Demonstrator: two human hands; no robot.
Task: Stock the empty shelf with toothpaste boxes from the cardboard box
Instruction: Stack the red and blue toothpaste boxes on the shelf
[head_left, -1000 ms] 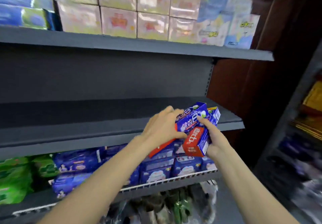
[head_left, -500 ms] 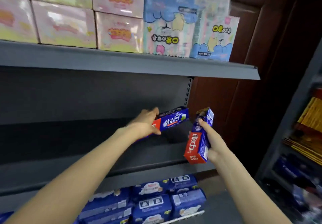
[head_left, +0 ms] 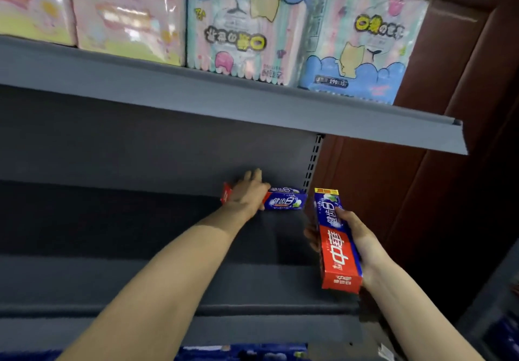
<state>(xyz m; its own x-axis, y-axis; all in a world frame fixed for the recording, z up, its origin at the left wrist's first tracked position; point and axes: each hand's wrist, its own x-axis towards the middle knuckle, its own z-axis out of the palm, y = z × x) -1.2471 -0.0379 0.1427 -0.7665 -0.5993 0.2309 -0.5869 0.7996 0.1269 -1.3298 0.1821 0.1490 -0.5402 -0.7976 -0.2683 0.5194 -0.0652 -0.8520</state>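
Against the shelf (head_left: 140,284) back, your left hand (head_left: 247,195) now sets down the box (head_left: 283,199) it grips. Your right hand (head_left: 356,237) clasps a second box (head_left: 335,244), next to place.

This is looking like a shop aisle. Grey metal shelving (head_left: 224,99) with a slotted upright (head_left: 312,161) is running in tiers, and the upper tier is carrying rows of wrapped tissue packs (head_left: 238,23) with cartoon prints, faced outward like goods for sale. Blue packaged goods (head_left: 241,353) are showing along the bottom edge, though they are too blurred to identify. A brown panelled wall (head_left: 449,164) is closing off the right end.
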